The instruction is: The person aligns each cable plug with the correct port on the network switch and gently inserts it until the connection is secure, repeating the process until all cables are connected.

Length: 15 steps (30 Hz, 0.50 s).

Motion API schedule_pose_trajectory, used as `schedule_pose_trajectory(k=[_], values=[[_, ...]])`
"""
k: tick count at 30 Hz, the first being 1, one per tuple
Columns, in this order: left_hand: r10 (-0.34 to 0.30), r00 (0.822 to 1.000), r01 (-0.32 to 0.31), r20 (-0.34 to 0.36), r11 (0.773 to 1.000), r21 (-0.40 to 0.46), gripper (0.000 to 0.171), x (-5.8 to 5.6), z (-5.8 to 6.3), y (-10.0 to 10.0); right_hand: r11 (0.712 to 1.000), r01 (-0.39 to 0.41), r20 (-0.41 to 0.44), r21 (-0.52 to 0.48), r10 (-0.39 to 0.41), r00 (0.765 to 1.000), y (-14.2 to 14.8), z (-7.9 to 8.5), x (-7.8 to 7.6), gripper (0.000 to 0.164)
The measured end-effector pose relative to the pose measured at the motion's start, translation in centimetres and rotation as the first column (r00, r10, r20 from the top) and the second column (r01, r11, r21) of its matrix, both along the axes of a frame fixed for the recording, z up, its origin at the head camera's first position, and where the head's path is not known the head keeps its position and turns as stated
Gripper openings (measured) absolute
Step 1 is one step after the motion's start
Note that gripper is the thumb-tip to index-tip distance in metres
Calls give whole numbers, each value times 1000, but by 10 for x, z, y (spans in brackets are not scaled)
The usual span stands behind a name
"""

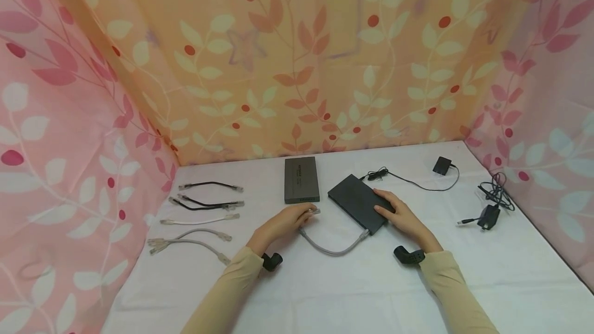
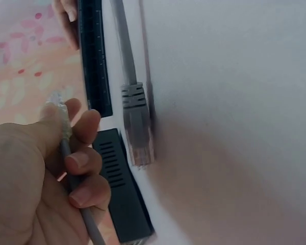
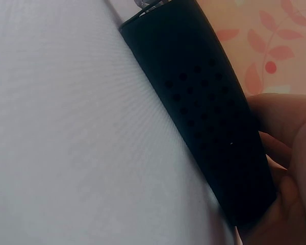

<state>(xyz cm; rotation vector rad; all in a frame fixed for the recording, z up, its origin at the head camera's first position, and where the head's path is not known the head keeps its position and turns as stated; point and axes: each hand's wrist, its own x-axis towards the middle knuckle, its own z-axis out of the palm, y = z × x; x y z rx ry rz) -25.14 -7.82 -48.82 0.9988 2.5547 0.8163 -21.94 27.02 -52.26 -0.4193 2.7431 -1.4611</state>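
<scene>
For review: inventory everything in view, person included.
table: one, white, below
backdrop: one, orange and pink, behind it
rear box: one, dark grey, far middle
ported box: one, black, centre
dark cables: three, black, left
pale cable: one, white, left
loose cables: two, grey, left
plugged cable: one, grey, at ported box
held cable: one, grey, left grip
far adapter: one, black, back right
near adapter: one, black, right edge
wrist devices: two, black, on wrists
sleeves: two, beige, forearms
left grip: one, bare, pinching held cable
right grip: one, bare, on ported box

Floral backdrop, wht tbl, blk pwr adapter w/ coiled cord at R, wht cable at L
</scene>
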Motion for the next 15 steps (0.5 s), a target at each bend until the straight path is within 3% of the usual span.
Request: schedule_pose_trajectory(k=[8,11,15], values=[[-71,991,67,-109,997,-42,28,-12,-4,19,1000,-18,-14,12,19,1000,-4,13,5,54],[-106,982,101,-156,994,-39,29,-15,-7,28,1000,-16,7,-6,16,1000,-9,27,12,54],[-140,972,142,-188,990,-2,30,-20,-12,39,1000,-10,12,-16,10,1000,-6,16,7,54]])
